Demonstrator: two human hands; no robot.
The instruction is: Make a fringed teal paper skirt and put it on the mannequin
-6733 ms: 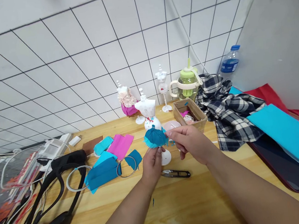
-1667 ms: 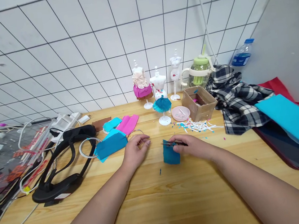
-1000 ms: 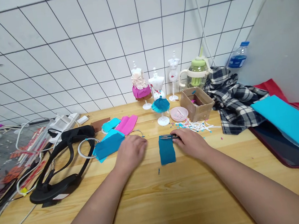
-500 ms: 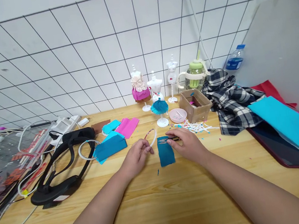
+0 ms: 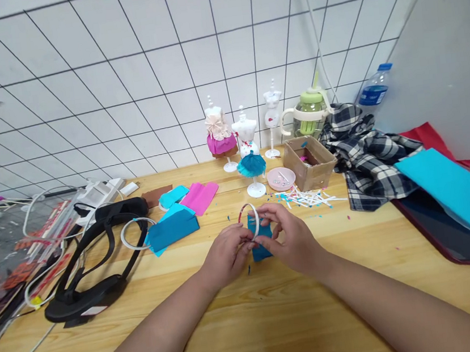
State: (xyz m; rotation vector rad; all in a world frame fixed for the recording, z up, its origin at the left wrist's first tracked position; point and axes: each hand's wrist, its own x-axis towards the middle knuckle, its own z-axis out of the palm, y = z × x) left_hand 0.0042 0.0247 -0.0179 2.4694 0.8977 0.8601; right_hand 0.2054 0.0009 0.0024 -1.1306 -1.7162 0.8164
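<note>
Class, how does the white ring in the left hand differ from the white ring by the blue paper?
The held ring stands on edge; the other ring lies down. The left hand pinches the held ring, while neither hand touches the other ring. The held ring shows red inside; the other ring shows none. Both are thin and whitish.

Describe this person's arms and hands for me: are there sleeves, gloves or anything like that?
Both the left hand and the right hand are ungloved. The left forearm and right forearm are bare, with no sleeve, watch, bracelet or cable in sight. No finger ring shows either.
</note>
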